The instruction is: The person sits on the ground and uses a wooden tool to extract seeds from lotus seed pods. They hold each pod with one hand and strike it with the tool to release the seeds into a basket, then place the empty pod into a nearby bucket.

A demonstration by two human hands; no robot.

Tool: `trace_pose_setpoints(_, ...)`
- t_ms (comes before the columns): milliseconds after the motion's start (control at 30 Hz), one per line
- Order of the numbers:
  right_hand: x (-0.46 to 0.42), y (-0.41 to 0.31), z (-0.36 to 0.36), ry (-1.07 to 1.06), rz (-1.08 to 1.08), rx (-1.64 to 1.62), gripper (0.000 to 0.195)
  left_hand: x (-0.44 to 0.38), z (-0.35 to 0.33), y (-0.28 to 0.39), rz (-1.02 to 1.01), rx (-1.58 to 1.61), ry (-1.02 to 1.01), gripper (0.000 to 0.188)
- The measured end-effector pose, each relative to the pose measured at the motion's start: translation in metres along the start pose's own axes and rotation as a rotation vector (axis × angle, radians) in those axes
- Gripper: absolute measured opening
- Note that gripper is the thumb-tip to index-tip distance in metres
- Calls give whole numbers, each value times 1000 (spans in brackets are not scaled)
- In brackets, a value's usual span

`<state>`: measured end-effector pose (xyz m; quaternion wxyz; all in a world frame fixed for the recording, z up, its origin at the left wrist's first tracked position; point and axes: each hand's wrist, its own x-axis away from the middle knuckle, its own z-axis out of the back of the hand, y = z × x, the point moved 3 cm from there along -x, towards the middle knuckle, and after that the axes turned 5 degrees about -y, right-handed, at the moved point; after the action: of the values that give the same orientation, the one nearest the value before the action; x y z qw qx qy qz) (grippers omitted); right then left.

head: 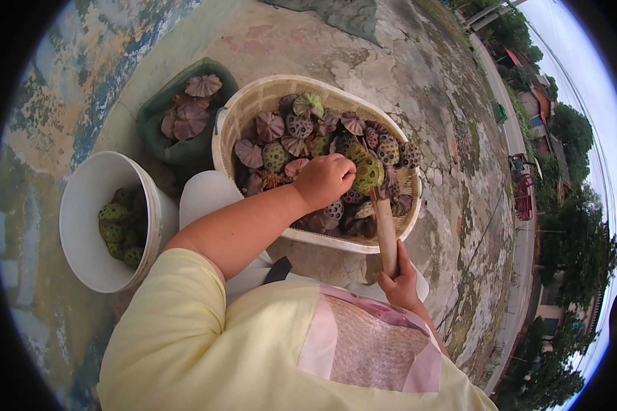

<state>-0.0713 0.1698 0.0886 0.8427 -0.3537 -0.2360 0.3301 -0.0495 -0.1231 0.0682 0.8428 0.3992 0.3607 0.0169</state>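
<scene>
My left hand [325, 181] reaches over the basket in a fist, its fingertips closed at the left edge of a yellow-green lotus seed pod [368, 175]. My right hand [404, 281] grips the lower end of a wooden handle [385, 226]; a short brownish part at its upper end meets the pod's underside. What the left fingers hide cannot be seen. Below lies a cream plastic basket [313, 85] with many lotus seed pods, some dark and spotted with holes, such as one pod [299, 126], others turned over to show wrinkled purplish backs, such as another pod [270, 127].
A white bucket [85, 226] at the left holds green pods [114, 231]. Behind it stands a dark green container [151, 126] with purplish pods [190, 120]. Green netting [339, 18] lies on the cracked concrete ground. A red vehicle [524, 198] stands by the road at the far right.
</scene>
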Motion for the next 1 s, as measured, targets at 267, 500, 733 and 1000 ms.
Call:
trace_pose_setpoints(267,5,18,6,26,-34,-142,81,-18,12,-6,112,310,-401,9)
trace_pose_setpoints(500,1,21,9,58,36,82,80,-22,26,-16,148,395,-504,13)
trace_pose_setpoints(733,-3,12,6,165,178,333,75,-25,27,-14,78,233,-330,12)
trace_pose_setpoints(1000,-5,-4,1,224,224,496,73,-20,18,-13,344,337,-226,18)
